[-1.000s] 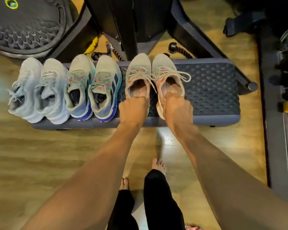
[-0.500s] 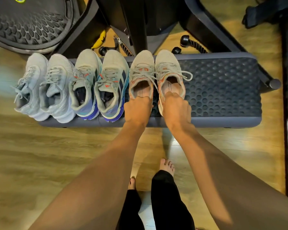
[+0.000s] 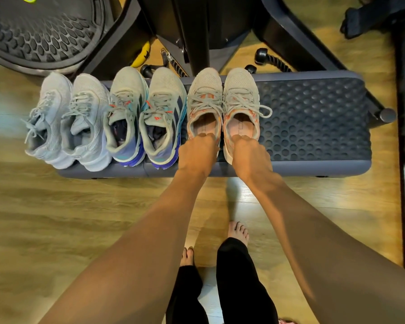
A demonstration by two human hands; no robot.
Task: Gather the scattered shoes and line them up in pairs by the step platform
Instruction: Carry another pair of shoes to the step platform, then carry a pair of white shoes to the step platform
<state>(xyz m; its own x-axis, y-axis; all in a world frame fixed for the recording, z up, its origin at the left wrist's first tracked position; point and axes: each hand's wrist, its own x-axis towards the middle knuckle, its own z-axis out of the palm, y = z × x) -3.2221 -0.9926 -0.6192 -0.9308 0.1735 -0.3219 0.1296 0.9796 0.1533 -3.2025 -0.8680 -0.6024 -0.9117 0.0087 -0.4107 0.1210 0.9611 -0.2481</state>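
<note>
Three pairs of shoes stand in a row on the dark blue step platform (image 3: 313, 118), toes pointing away from me. At the left is a pale grey pair (image 3: 66, 118), in the middle a grey pair with blue soles (image 3: 147, 113). My left hand (image 3: 198, 153) grips the heel of the left beige-and-orange shoe (image 3: 205, 97). My right hand (image 3: 250, 155) grips the heel of the right beige-and-orange shoe (image 3: 240, 94). These two shoes touch side by side. My fingers curl into the shoe openings.
A black exercise machine frame (image 3: 197, 31) rises just behind the platform, with a round black ribbed plate (image 3: 38, 31) at the back left. Black handles (image 3: 269, 57) lie on the wood floor behind the shoes. My bare feet (image 3: 237, 230) stand in front.
The two beige shoes have been drawn together and slid left, closing up against the blue-soled pair. Both hands kept hold of the heels throughout.
</note>
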